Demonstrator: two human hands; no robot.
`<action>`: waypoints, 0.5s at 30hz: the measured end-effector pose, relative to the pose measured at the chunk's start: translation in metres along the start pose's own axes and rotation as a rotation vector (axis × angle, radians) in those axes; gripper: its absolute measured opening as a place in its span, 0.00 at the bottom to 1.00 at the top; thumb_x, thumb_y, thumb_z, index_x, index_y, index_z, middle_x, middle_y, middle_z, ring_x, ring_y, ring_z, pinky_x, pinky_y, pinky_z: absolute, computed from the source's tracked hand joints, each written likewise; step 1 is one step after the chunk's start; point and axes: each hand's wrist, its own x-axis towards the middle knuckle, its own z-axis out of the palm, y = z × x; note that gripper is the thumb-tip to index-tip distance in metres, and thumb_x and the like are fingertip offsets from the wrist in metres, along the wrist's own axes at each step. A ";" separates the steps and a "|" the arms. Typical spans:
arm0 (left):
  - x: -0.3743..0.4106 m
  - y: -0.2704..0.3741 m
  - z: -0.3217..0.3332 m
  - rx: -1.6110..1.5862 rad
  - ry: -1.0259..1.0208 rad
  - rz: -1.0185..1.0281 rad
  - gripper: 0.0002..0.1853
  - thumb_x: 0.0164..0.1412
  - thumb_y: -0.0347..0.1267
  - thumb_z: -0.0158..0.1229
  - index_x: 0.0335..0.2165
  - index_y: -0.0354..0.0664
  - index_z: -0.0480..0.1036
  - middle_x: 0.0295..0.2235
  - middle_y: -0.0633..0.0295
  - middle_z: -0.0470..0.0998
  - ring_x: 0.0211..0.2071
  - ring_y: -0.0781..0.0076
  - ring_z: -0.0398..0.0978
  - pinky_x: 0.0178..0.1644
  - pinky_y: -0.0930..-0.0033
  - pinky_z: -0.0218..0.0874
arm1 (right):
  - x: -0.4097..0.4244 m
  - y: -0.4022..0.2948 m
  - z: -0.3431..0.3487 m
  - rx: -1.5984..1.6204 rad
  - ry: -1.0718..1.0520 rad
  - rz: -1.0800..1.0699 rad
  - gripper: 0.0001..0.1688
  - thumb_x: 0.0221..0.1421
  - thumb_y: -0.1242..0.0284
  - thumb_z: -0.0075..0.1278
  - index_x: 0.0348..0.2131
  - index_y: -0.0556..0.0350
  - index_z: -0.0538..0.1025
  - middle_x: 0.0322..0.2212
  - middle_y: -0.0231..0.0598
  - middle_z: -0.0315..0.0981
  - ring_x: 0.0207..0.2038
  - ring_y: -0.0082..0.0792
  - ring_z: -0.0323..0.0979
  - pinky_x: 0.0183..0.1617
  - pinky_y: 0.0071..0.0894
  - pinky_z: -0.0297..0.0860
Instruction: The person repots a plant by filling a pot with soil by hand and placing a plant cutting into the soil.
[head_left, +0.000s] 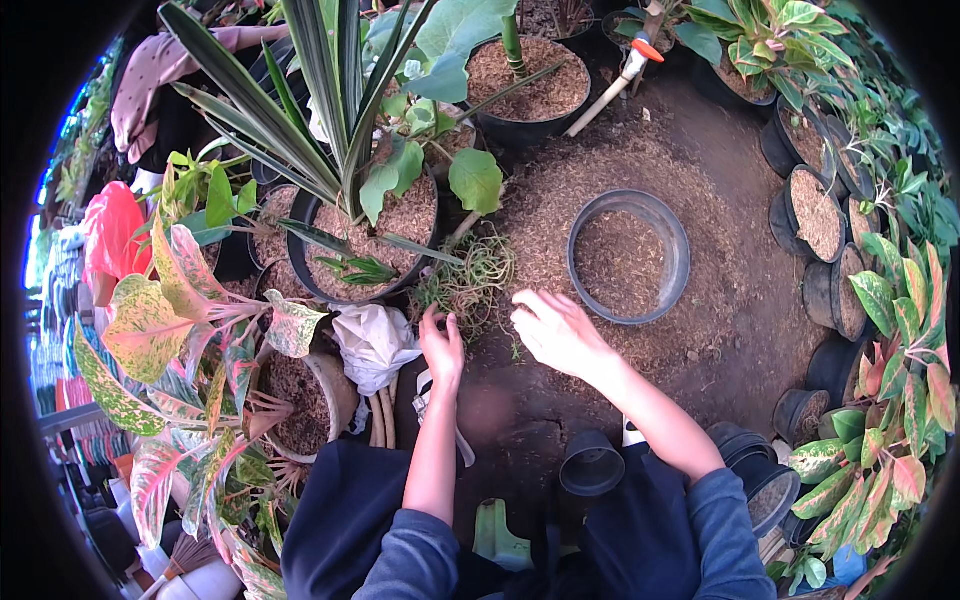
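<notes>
My left hand (442, 346) is beside a tangled heap of green stems and roots (476, 274), its thumb and fingers apart at the heap's lower edge. To the right, my right hand (559, 330) hovers over the soil with fingers spread and nothing visible in them. Just beyond it, a round black plastic pot (676, 274) stands on the ground, with brown planting mix visible inside. Loose mix (705, 199) is spread around the pot. A large black pot (300, 247) with a striped, sword-leaved plant (330, 112) stands beyond my left hand.
A white plastic bag (375, 341) lies left of my left forearm, beside a pink-leaved potted plant (150, 330). A small black pot (592, 466) lies near my knees. Potted plants line the right side (814, 210). A white-handled tool (611, 97) leans at the back. Another person's sleeve (161, 82) shows upper left.
</notes>
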 end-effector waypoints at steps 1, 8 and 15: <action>0.001 -0.008 0.004 0.082 0.028 0.038 0.20 0.57 0.31 0.53 0.48 0.35 0.64 0.31 0.52 0.74 0.28 0.64 0.72 0.32 0.67 0.63 | -0.002 -0.002 0.005 0.009 -0.018 -0.010 0.07 0.47 0.75 0.47 0.30 0.58 0.68 0.36 0.41 0.62 0.36 0.39 0.67 0.38 0.40 0.65; 0.008 0.005 0.022 -0.034 -0.164 -0.085 0.11 0.58 0.32 0.54 0.35 0.34 0.67 0.23 0.60 0.75 0.20 0.79 0.72 0.26 0.76 0.62 | -0.030 0.006 0.018 0.095 -0.090 0.047 0.08 0.47 0.76 0.48 0.31 0.59 0.69 0.39 0.44 0.62 0.37 0.41 0.68 0.40 0.41 0.66; 0.018 0.069 0.018 -0.555 -0.065 0.075 0.07 0.60 0.28 0.50 0.35 0.33 0.66 0.29 0.63 0.74 0.30 0.82 0.71 0.37 0.80 0.62 | -0.035 0.011 0.006 0.134 -0.076 0.109 0.09 0.48 0.77 0.48 0.33 0.60 0.69 0.41 0.45 0.61 0.38 0.43 0.68 0.42 0.40 0.67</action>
